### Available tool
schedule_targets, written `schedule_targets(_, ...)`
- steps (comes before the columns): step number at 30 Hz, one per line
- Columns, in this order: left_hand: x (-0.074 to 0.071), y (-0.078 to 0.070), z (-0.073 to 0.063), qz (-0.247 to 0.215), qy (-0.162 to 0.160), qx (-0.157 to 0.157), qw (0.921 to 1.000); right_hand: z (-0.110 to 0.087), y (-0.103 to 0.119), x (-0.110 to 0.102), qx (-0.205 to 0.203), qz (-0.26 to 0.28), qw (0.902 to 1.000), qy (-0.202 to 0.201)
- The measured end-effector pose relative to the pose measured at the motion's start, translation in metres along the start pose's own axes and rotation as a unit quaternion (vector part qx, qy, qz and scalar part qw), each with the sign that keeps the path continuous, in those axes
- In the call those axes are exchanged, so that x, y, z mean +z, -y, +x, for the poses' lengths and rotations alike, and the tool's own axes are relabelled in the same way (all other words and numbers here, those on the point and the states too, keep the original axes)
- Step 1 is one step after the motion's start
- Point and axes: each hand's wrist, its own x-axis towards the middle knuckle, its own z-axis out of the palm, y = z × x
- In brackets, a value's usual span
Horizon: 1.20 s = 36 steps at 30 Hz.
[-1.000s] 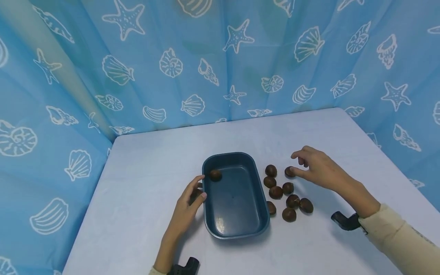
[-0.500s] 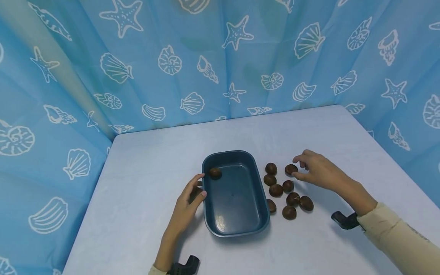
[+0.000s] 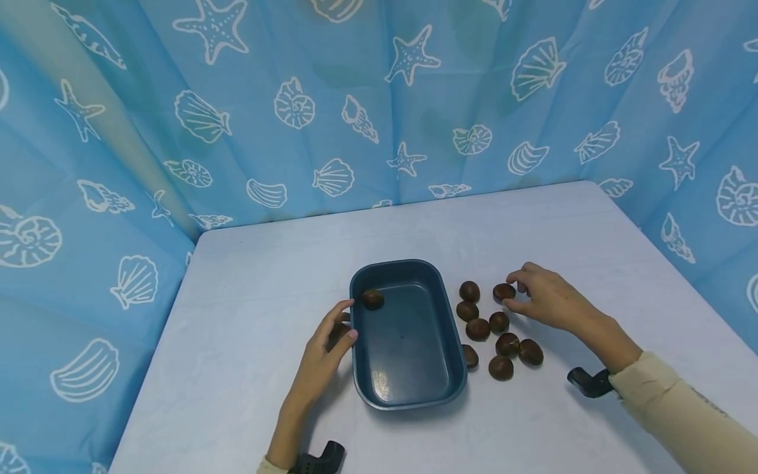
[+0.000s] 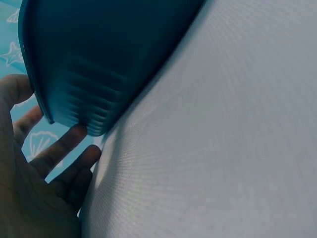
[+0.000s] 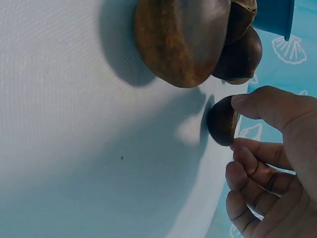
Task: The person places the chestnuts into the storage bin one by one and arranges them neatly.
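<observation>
A dark blue tray (image 3: 401,403) stands on the white table, with a brown chestnut (image 3: 372,299) in its far left corner. My left hand (image 3: 322,352) rests beside the tray's left wall, its loosely extended fingers at the rim. In the left wrist view, those fingertips touch the ribbed tray wall (image 4: 89,94). My right hand (image 3: 551,299) reaches over the table to the tray's right. Its thumb and index finger pinch a chestnut (image 5: 223,120) that sits at the far right of a loose group, with the remaining fingers curled behind.
Several other chestnuts (image 3: 477,329) lie scattered between the tray and my right hand, one tight against the tray's right wall. A blue curtain (image 3: 355,99) with white shell and starfish prints hangs behind and beside the table (image 3: 249,316).
My right hand has shifted slightly toward me, its thumb and index finger settling around the far right chestnut. My left hand and the tray stay in place.
</observation>
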Motion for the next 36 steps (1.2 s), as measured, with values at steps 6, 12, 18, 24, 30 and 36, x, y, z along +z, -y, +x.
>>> schedule_targets(6, 0.0, -0.001, 0.0, 0.006, -0.003, -0.001, 1.0, 0.001, -0.002, 0.002, 0.006, -0.001, 1.0, -0.003)
schedule_targets(12, -0.001, -0.002, -0.001, 0.005, -0.004, -0.005, 1.0, 0.0, -0.004, 0.005, -0.006, -0.019, 0.9995, -0.024)
schedule_targets(18, -0.001, -0.002, -0.001, 0.0, 0.0, -0.006, 1.0, -0.002, -0.004, 0.003, -0.004, -0.043, 0.9979, -0.049)
schedule_targets(24, -0.001, -0.005, -0.002, -0.002, 0.001, -0.009, 1.0, -0.004, 0.0, -0.002, -0.016, -0.029, 0.9973, -0.066)
schedule_targets(30, -0.001, -0.002, -0.001, 0.0, -0.001, -0.004, 1.0, -0.004, 0.015, -0.01, -0.027, -0.017, 0.9969, -0.072)
schedule_targets(36, -0.001, -0.001, -0.001, 0.002, 0.001, 0.002, 1.0, -0.006, 0.032, -0.018, -0.048, -0.011, 0.9954, -0.082)
